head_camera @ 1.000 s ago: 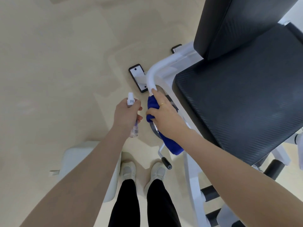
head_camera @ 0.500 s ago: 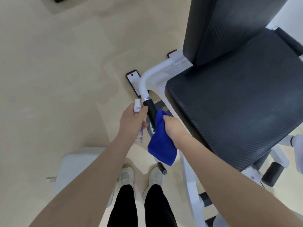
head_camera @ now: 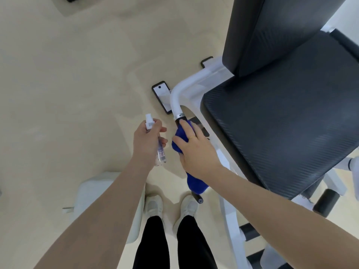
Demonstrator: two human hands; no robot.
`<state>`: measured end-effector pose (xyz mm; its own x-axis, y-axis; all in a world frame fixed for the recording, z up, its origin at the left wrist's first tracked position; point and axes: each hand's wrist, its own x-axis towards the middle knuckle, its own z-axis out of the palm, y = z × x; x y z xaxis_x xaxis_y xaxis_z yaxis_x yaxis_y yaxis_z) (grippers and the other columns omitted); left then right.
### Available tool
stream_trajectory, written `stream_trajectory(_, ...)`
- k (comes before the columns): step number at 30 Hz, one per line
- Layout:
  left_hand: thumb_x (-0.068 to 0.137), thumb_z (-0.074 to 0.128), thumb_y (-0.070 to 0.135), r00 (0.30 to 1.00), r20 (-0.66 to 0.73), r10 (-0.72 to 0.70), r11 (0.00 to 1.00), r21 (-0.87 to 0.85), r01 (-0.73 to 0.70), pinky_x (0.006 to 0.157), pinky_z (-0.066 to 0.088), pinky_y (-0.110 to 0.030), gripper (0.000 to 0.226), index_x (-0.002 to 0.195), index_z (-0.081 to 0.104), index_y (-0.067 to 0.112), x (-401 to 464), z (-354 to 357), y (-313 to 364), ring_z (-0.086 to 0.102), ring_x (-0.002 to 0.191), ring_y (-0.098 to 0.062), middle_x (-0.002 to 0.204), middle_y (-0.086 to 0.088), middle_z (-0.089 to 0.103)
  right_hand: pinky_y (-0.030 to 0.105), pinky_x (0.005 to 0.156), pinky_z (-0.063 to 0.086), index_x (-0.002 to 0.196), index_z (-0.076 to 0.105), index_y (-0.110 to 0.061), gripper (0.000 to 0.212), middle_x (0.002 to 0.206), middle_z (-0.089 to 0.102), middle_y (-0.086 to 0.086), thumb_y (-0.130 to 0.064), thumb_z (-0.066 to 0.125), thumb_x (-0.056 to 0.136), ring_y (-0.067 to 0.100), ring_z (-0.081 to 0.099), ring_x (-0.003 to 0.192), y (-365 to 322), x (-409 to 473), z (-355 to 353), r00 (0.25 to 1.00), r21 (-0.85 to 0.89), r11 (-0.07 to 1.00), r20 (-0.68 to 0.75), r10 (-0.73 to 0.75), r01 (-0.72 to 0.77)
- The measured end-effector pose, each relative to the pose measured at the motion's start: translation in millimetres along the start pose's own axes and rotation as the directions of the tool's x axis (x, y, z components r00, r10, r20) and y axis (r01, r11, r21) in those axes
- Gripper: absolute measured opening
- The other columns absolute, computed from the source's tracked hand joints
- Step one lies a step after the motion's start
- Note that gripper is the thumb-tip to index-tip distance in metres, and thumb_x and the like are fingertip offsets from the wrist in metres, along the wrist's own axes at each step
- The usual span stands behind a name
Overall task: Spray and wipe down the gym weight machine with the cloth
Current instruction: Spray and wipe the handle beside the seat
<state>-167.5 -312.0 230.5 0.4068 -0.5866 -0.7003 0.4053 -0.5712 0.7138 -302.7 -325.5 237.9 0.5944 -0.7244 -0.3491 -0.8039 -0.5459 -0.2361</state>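
wiping stage on the gym weight machine [head_camera: 242, 78], which fills the right side: black seat pad [head_camera: 287, 121], black back pad [head_camera: 272, 26] far right, white frame under both. curved white handle bar [head_camera: 177, 94] comes off the frame toward the near left and ends in a black rubber sleeve [head_camera: 179, 121]. right hand [head_camera: 194, 150] has its grip curled round the blue cloth [head_camera: 194, 183], cloth wrapped on the sleeve, loose tail hanging near. left hand [head_camera: 144, 144] has its grip curled round the clear spray bottle [head_camera: 155, 140], just left of the handle, nozzle pointing far, not touching the bar. to do it well, likely keep cloth wrapped full round and slide along the whole sleeve, twisting. pale bin-like object [head_camera: 97, 200] on floor near left, black-edged foot plate [head_camera: 162, 96] far of the hands, small black lever knob [head_camera: 198, 199] by the white shoes [head_camera: 171, 206]. hanging tail could snag that knob; bottle is close enough to bump.
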Motion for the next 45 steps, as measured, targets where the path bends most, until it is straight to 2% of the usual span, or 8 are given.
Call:
stream_trajectory(4,0.091,0.054,0.017,0.999,-0.011,0.035,0.999,0.041,-0.034,0.049,0.045,-0.025,0.005,0.089,0.057,0.014,-7.7,-9.6,-3.3,0.05,0.048,-0.014,0.082,-0.005,0.062,0.039,0.095,0.041,0.123,0.047,-0.023,0.037,0.155,0.001,0.007,-0.015,0.053,0.088,0.035,0.019,0.133,-1.2,29.8,-12.5,0.993,-0.161,0.985,0.112,-0.048,0.065)
stream_trajectory(9,0.091,0.053,0.018,0.996,0.027,0.082,0.982,0.17,-0.085,0.052,0.046,-0.026,0.006,0.088,0.057,0.015,-6.3,-19.1,-20.2,0.05,0.047,-0.013,0.07,-0.006,0.056,0.035,0.09,0.046,0.142,0.031,-0.024,0.05,0.156,0.009,0.008,-0.011,0.043,0.096,0.029,0.043,0.12,3.0,41.6,-10.9,0.986,0.223,0.962,0.09,0.139,-0.156)
stream_trajectory(13,0.092,0.052,0.019,0.995,0.069,0.074,0.96,0.265,-0.09,0.056,0.047,-0.028,0.008,0.085,0.056,0.019,-17.1,-14.6,-31.7,0.051,0.049,-0.013,0.07,-0.005,0.055,0.042,0.083,0.047,0.133,0.037,-0.017,0.033,0.112,0.058,0.013,-0.026,0.031,0.102,0.029,0.059,0.09,23.3,-3.5,-10.8,0.899,0.546,0.715,0.283,0.333,-0.437)
stream_trajectory(17,0.092,0.051,0.019,0.983,0.147,0.111,0.938,0.311,-0.153,0.059,0.047,-0.029,0.009,0.085,0.056,0.02,-25.4,-3.8,-29.7,0.051,0.051,-0.012,0.071,-0.004,0.056,0.033,0.067,0.039,0.091,0.047,-0.016,0.022,0.074,0.05,0.003,-0.027,0.031,0.101,0.018,0.047,0.068,29.6,3.7,-14.6,0.771,0.679,0.38,0.472,0.428,-0.628)
stream_trajectory(23,0.091,0.05,0.017,0.963,0.164,0.212,0.901,0.348,-0.257,0.061,0.041,-0.033,0.009,0.086,0.056,0.012,-25.4,-2.4,-31.2,0.047,0.062,-0.016,0.069,-0.002,0.053,0.023,0.05,0.027,0.122,0.04,-0.006,0.028,0.077,0.048,0.0,-0.023,0.032,0.102,0.013,0.042,0.059,6.5,45.1,-14.4,0.876,0.558,0.699,0.116,0.468,-0.447)
stream_trajectory(26,0.092,0.05,0.016,0.963,0.175,0.207,0.904,0.343,-0.256,0.058,0.046,-0.029,0.01,0.083,0.055,0.019,-32.1,-1.0,-27.7,0.05,0.058,-0.017,0.067,-0.002,0.052,0.029,0.062,0.04,0.12,0.042,-0.004,0.029,0.084,0.056,0.007,-0.024,0.032,0.102,0.019,0.051,0.069,17.0,14.1,-11.2,0.847,0.5,0.689,0.223,0.483,-0.525)
stream_trajectory(34,0.093,0.05,0.014,0.944,0.248,0.217,0.879,0.37,-0.299,0.063,0.048,-0.036,0.009,0.087,0.057,0.017,-34.7,-1.1,-15.0,0.05,0.053,-0.014,0.06,0.0,0.054,0.024,0.051,0.031,0.072,0.042,-0.013,0.033,0.068,0.042,0.001,-0.024,0.031,0.101,0.012,0.039,0.059,25.7,53.0,-17.2,0.714,0.709,0.263,0.466,0.523,-0.655)
stream_trajectory(45,0.092,0.051,0.014,0.927,0.339,0.159,0.874,0.388,-0.292,0.063,0.047,-0.033,0.008,0.087,0.058,0.016,-53.0,1.4,2.9,0.049,0.054,-0.014,0.06,-0.001,0.052,0.028,0.064,0.036,0.101,0.054,-0.006,0.031,0.072,0.049,0.003,-0.026,0.031,0.101,0.019,0.048,0.073,31.5,25.2,-21.0,0.774,0.573,0.522,0.454,0.441,-0.632)
